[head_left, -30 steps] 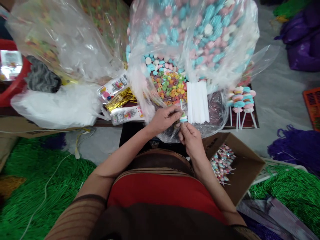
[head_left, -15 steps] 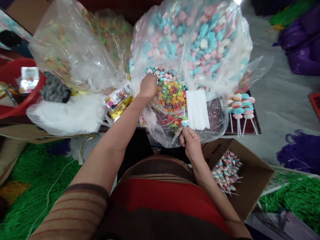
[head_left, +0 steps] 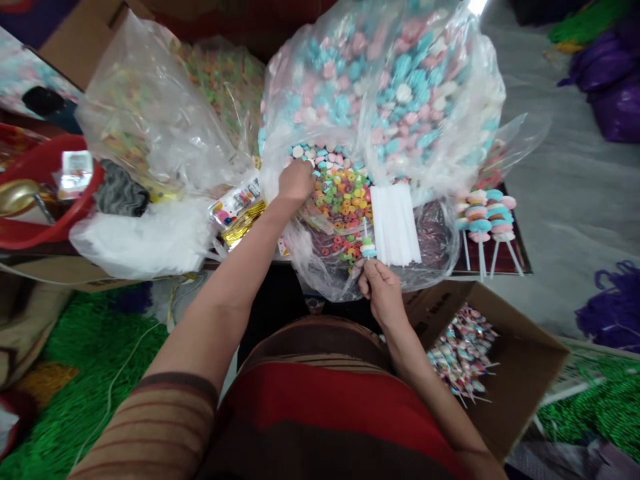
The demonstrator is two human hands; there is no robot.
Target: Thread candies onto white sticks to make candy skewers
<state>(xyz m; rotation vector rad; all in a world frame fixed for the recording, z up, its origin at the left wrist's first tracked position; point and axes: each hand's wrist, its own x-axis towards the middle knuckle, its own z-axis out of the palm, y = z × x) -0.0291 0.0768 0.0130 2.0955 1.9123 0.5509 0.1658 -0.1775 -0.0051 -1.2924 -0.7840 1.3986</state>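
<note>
My right hand point(head_left: 381, 285) is closed in a pinch at the front edge of the plastic bag. It grips a white stick threaded with a few candies point(head_left: 368, 248), blue, white and green, its bare tip pointing up. My left hand point(head_left: 297, 181) reaches into the far left of the loose candy, fingers curled down; what they pinch is hidden. Near its fingertips lie pink, blue and white candies point(head_left: 333, 159). Small colourful ring candies point(head_left: 345, 193) spread between the hands. A stack of white sticks point(head_left: 395, 223) lies just right of the candied stick.
Large clear bags of pastel candies point(head_left: 410, 87) and ring candies point(head_left: 225, 87) stand behind. Finished candy sticks point(head_left: 487, 217) rest at the table's right end. Below is a cardboard box point(head_left: 525, 360) with wrapped candy sticks. A red basin point(head_left: 93, 193) sits at left.
The view has shifted slightly. My left hand has drawn back a little in the candy pile. My right hand still holds the candied stick in nearly the same spot.
</note>
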